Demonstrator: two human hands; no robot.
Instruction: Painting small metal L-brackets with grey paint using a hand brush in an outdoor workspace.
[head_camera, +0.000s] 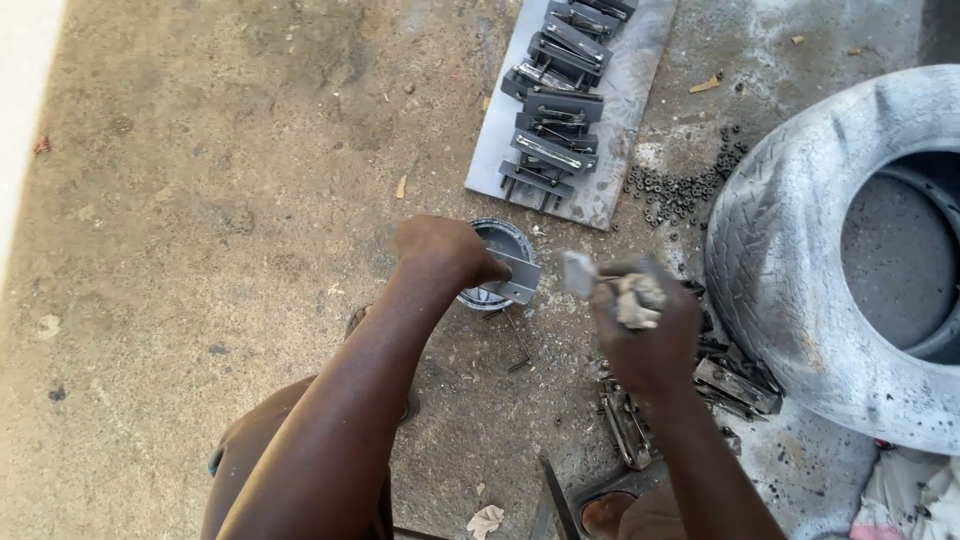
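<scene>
The person crouches over a dusty concrete floor (200, 200). The left hand (445, 250) is closed around a small grey metal bracket (515, 278), held out just past its fingers and right above a small round tin (497, 250) that sits on the floor under the grip. The right hand (645, 325) is clenched around a grey-stained rag (635, 300), and a pale flat piece (578, 272) sticks out from that fist toward the bracket; the two held things are near each other but apart.

Beyond the left hand's grip lies a flat grey board (610, 130) carrying a row of painted brackets (555, 110) laid side by side. Between that board and the right hand a scatter of small dark nuts (685, 190) lies on the floor. Just outside the right hand stands a big grey-coated tyre (790, 270), lying flat. Under and behind the right wrist sits a heap of unpainted metal parts (700, 390).
</scene>
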